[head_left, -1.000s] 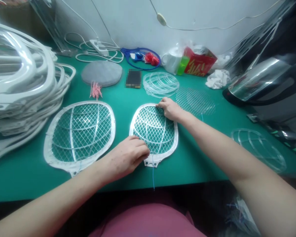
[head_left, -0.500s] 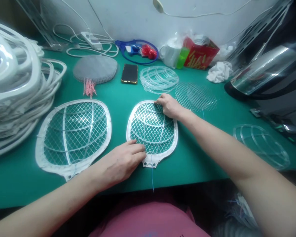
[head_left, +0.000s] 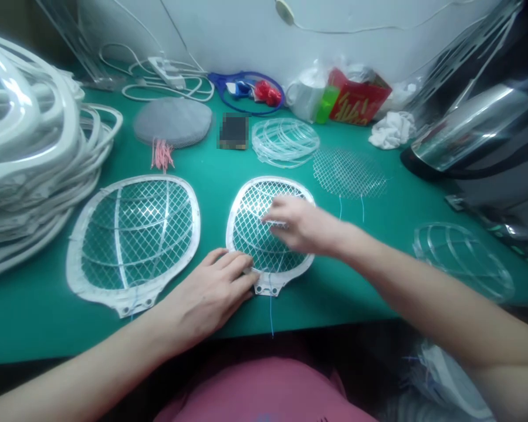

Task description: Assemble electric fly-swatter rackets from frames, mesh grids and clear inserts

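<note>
A white electric fly-swatter head frame [head_left: 231, 220] lies in front of me, with wire mesh and clear curved ribs inside its rim. From its neck a thin blue wire [head_left: 271, 316] hangs toward the table edge. My left hand [head_left: 222, 281] grips the rim at the lower left, beside the neck. Over the mesh is my right hand [head_left: 305, 223], its bent fingers slightly apart and somewhat blurred; I make out nothing in them. To the left lies a second white swatter head frame [head_left: 196, 225] with mesh and ribs.
White frames [head_left: 39, 140] are piled at the left. Behind are stacked grey mesh discs [head_left: 173, 117], pink wires [head_left: 162, 154], a phone [head_left: 234, 130] and clear rib grids [head_left: 286, 140]. Loose mesh [head_left: 349, 170] and another rib grid [head_left: 464, 258] lie right, near a metal kettle [head_left: 462, 129].
My right hand has left the frame's top rim and moved down toward me over the mesh. My left hand stays at the lower left rim. The view has shifted slightly.
</note>
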`<act>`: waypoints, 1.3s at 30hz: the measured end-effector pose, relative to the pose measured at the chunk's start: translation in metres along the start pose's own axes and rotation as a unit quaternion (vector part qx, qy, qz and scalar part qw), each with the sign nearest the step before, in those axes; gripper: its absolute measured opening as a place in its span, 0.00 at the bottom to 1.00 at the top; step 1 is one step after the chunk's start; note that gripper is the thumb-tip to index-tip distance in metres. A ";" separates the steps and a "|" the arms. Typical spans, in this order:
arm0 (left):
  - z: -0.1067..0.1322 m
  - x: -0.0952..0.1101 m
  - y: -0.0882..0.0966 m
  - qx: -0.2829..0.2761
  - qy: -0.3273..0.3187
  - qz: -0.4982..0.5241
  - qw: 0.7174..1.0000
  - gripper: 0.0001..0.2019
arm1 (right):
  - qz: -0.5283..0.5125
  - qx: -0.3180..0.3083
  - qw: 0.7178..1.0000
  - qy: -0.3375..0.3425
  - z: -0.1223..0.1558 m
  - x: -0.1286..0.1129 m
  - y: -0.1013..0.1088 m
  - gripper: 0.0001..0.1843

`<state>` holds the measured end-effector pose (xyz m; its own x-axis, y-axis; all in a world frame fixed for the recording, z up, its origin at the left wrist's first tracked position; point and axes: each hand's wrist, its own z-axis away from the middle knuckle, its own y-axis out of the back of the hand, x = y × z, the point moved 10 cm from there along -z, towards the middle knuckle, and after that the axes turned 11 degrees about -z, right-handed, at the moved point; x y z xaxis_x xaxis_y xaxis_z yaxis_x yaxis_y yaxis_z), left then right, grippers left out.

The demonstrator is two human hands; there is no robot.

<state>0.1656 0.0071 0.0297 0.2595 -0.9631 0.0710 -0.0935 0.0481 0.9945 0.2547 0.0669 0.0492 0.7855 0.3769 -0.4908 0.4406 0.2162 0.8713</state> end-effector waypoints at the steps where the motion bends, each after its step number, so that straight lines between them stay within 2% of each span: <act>1: 0.001 0.000 0.000 0.001 -0.006 0.003 1.000 0.11 | -0.014 -0.048 0.998 0.038 0.012 -0.023 -0.016 0.12; 2: 0.001 0.001 -0.001 0.001 -0.014 0.009 1.000 0.11 | -0.014 -0.073 0.995 0.071 0.025 -0.041 -0.028 0.12; 4: 0.000 0.002 -0.002 0.004 -0.024 0.016 1.000 0.11 | -0.007 -0.072 0.993 0.095 0.045 -0.059 -0.043 0.14; 8: -0.002 -0.001 -0.003 0.009 -0.011 0.013 1.000 0.11 | 0.003 -0.022 0.997 0.071 0.065 -0.061 -0.056 0.19; 13: -0.002 -0.004 -0.007 -0.001 0.008 0.002 1.000 0.11 | 0.070 -0.010 0.997 0.027 0.073 -0.067 -0.063 0.24; 16: 0.001 -0.001 -0.007 -0.005 0.023 -0.005 1.000 0.11 | 0.026 -0.027 0.999 0.022 0.067 -0.061 -0.054 0.22; 18: -0.001 0.004 -0.004 -0.001 0.037 -0.009 0.999 0.11 | -0.032 -0.026 0.999 0.022 0.056 -0.045 -0.039 0.20; 20: -0.010 0.008 0.000 -0.003 0.038 0.004 0.999 0.10 | -0.045 0.040 0.998 -0.009 0.038 -0.014 -0.010 0.20; 22: -0.028 0.004 0.004 -0.006 0.033 0.028 0.999 0.11 | 0.000 0.137 0.988 -0.072 0.022 0.026 0.022 0.21; 24: -0.054 -0.019 0.013 0.015 0.052 0.026 0.998 0.12 | 0.045 0.168 0.977 -0.125 0.004 0.059 0.035 0.24; 27: -0.092 -0.081 0.024 0.074 0.144 -0.075 0.984 0.14 | 0.085 0.124 0.976 -0.158 -0.020 0.087 0.027 0.24; 28: -0.102 -0.102 0.020 0.064 0.173 -0.099 0.978 0.14 | 0.096 0.111 0.976 -0.160 -0.025 0.092 0.023 0.24; 30: -0.117 -0.131 0.006 0.035 0.186 -0.113 0.975 0.15 | 0.106 0.100 0.977 -0.159 -0.031 0.097 0.019 0.24; 32: -0.124 -0.144 -0.006 0.015 0.170 -0.104 0.980 0.16 | 0.099 0.097 0.978 -0.155 -0.033 0.100 0.018 0.24; 34: -0.126 -0.149 -0.013 0.009 0.157 -0.095 0.983 0.17 | 0.081 0.091 0.980 -0.158 -0.034 0.104 0.018 0.25; 39: -0.127 -0.156 -0.015 -0.010 0.164 -0.093 0.982 0.17 | 0.085 0.057 0.981 -0.167 -0.042 0.109 0.022 0.25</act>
<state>0.2489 0.1901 0.0136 0.5655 -0.8195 -0.0932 0.0021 -0.1116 0.9938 0.3313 0.1509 0.0145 0.9417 0.0781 -0.3272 0.3225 0.0662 0.9442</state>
